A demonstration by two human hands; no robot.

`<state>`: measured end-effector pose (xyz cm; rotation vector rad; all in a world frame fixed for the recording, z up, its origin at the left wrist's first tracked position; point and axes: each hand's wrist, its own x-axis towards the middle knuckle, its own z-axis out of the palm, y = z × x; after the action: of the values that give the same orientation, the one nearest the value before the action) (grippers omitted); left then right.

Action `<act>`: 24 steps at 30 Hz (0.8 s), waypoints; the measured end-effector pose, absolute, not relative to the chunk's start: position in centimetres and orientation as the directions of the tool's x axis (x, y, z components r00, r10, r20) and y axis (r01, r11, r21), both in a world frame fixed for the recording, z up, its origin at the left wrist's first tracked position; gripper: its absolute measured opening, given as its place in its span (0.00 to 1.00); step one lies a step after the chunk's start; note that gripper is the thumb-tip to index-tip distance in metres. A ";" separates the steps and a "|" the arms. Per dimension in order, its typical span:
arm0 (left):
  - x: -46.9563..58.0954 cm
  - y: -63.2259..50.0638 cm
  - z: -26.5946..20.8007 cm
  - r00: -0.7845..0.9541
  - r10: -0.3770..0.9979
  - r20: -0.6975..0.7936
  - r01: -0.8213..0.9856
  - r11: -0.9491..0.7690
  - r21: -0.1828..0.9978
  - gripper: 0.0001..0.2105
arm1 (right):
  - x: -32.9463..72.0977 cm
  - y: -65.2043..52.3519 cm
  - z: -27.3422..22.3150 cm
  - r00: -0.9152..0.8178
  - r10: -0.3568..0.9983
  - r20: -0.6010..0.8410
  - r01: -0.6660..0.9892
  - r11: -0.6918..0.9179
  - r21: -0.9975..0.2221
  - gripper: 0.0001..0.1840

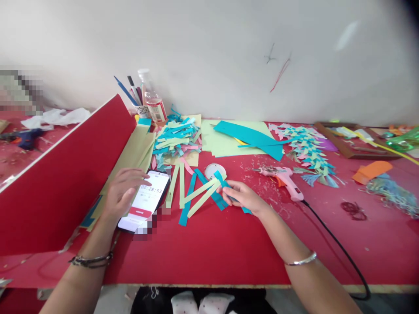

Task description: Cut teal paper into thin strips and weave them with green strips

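Note:
My left hand [122, 192] hovers over the left edge of a phone [144, 203], its fingers stretched out and holding nothing. The phone's lit screen shows a running time and a red button. Between thumb and fingers, my right hand [242, 196] pinches folded paper strips [204, 198] in blue and pale green, whose ends fan out to the left. Behind them lies a small round white lid [215, 170], partly covered by the strips. More pale green strips [182, 185] rest between the phone and my right hand.
A pink glue gun [284, 176] with a black cord lies at right. Behind are a heap of paper strips [176, 139], paper sheets [209, 139], a braided paper piece [309, 150], a bottle [155, 104] and a pen cup [142, 111]. A red board [72, 174] stands at left.

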<state>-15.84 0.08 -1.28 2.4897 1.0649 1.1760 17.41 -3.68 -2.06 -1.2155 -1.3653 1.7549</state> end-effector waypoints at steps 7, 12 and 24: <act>-7.9 -2.3 1.7 0.407 0.813 0.417 0.658 -0.578 0.483 0.15 | 17.4 -3.9 -2.1 -0.426 0.876 -0.223 0.108 -0.196 -0.975 0.16; -0.9 -2.2 0.9 0.503 0.836 0.221 0.457 -0.474 0.753 0.30 | 17.2 -4.0 -2.2 -0.408 0.893 -0.190 0.143 -0.143 -0.979 0.15; 0.7 -1.2 -1.7 0.629 0.773 -0.074 0.077 0.033 0.997 0.12 | 17.1 -4.1 -2.4 -0.433 0.882 -0.189 0.131 -0.146 -0.981 0.14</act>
<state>0.72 -1.25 -1.68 1.4598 0.7592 0.6243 17.12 -4.08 -2.43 -1.1592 -1.5330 1.6364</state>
